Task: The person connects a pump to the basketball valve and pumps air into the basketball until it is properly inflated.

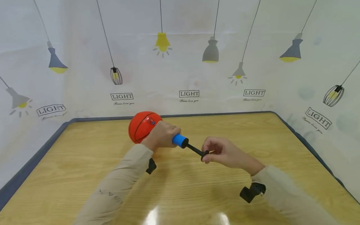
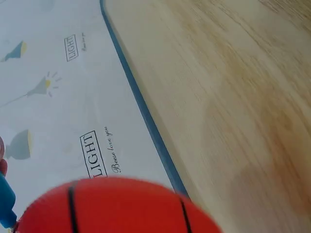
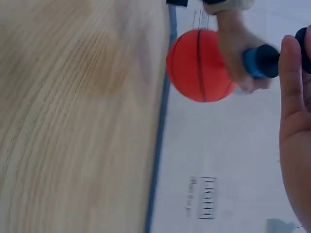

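My left hand (image 1: 163, 134) grips the blue barrel of a small hand pump (image 1: 178, 140) above the table. A black rod sticks out of the barrel toward the right and ends in a black handle (image 1: 205, 155). The thumb and fingers of my right hand (image 1: 226, 153) pinch that handle. Beyond the left hand is a red basketball (image 1: 140, 126) with black seams, partly covered by the hand. In the left wrist view, the pump's blue nozzle end (image 2: 6, 201) meets the edge of the ball (image 2: 121, 208). The right wrist view shows the ball (image 3: 187, 68) beside the left hand.
A wood-grain table (image 1: 197, 193) lies under both hands, with a dark blue edging (image 1: 213, 114) along its back and sides. Behind it hangs a white wall covering (image 1: 157, 78) printed with lamps and the word LIGHT.
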Available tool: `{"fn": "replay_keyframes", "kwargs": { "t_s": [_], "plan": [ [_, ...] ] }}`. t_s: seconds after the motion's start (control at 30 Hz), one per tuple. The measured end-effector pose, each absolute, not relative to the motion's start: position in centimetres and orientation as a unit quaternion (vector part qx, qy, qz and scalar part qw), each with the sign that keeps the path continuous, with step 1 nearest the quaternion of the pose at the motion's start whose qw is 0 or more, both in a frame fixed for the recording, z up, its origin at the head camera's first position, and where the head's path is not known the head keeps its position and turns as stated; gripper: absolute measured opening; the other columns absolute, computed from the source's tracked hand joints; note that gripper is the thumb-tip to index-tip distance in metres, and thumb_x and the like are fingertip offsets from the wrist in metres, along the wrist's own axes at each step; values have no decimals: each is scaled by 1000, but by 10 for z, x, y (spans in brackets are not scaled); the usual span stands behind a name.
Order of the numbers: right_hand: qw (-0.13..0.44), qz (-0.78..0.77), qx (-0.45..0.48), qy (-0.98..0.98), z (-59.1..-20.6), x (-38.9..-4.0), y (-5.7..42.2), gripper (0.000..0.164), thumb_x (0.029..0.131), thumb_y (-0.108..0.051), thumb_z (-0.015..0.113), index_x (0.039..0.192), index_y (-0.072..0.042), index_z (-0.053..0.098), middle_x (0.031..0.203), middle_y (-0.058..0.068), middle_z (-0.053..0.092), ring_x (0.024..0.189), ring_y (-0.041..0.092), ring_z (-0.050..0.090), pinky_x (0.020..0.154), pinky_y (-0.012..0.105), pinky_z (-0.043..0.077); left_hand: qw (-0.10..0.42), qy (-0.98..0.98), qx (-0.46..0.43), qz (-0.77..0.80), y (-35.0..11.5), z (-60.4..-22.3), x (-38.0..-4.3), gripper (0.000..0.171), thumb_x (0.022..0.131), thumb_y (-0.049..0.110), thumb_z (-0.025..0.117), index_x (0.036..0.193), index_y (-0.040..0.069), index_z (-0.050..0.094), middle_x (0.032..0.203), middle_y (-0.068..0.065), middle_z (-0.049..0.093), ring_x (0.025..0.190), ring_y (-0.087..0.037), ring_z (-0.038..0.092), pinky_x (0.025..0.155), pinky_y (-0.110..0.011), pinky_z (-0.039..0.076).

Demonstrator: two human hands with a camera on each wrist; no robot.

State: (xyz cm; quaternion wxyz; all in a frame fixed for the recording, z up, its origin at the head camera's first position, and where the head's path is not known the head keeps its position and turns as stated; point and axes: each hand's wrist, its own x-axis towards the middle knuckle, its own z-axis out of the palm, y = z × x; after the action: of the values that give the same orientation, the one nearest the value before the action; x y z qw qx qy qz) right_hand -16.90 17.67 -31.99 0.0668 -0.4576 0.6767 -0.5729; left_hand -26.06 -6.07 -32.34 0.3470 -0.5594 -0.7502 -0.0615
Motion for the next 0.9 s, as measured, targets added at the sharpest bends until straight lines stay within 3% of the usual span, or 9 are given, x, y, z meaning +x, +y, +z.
{"fn": "replay_keyframes", "kwargs": {
  "t_s": [0.2,0.33,0.53,0.73,0.9],
  "plan": [
    [61,-583,-406,701,-339,-183,158,10,80,0,58,85,4,50,79,12,55,71,15,60,62,35,51,316,-756,-571,-44,-52,-335,-256,20,60,16,70,65,11,52,53,4,53,43,-6,47,45,-17,39],
    [55,-583,-390,711,-326,-168,166,12,81,-5,60,85,3,51,80,8,55,72,14,59,61,31,51,331,-746,-574,-72,-54,-333,-259,19,58,13,69,65,10,52,53,4,53,44,-6,48,44,-18,39],
    [86,-592,-443,668,-310,-148,193,10,80,1,58,85,1,49,86,3,54,75,9,58,58,26,50,356,-747,-555,-83,-69,-325,-265,23,53,9,70,63,10,49,51,3,51,42,-7,46,41,-19,37],
    [55,-563,-452,689,-315,-173,174,11,80,-3,59,84,1,49,81,7,55,71,9,57,55,26,48,347,-745,-562,-92,-62,-325,-266,22,56,11,70,65,10,50,52,4,52,43,-7,47,42,-19,38],
    [25,-532,-414,739,-317,-186,159,14,79,-4,62,84,1,50,79,8,55,71,12,58,62,32,51,340,-739,-574,-94,-51,-325,-264,22,56,12,71,66,10,51,53,4,52,42,-7,47,43,-19,38]
  ]
}}
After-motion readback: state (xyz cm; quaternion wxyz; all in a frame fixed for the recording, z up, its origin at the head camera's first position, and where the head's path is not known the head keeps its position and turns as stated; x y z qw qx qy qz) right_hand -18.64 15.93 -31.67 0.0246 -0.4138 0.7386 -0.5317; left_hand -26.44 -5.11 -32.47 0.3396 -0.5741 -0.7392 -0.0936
